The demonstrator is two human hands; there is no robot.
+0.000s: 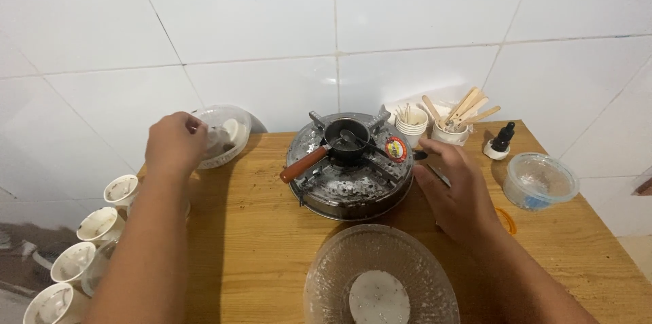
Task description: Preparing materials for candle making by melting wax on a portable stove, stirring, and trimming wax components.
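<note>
My left hand [175, 143] reaches to the back left and closes its fingers on a small clear cup [219, 139] at the rim of a clear plastic bowl [234, 149]. My right hand [456, 187] rests on the wooden table [244, 242] just right of a round metal stove [350, 174], fingers spread by its black knob; it holds nothing. On the stove sits a small black pot [346, 139] with a reddish-brown handle [303, 164] pointing left and a spoon in it.
A large clear bowl [380, 276] with a white disc inside stands at the front. Several white cups [98, 225] line the left edge. Cups of wooden sticks [451, 123], a dark dropper bottle [501, 140] and a lidded clear tub [540, 181] stand at the right. White tiled wall behind.
</note>
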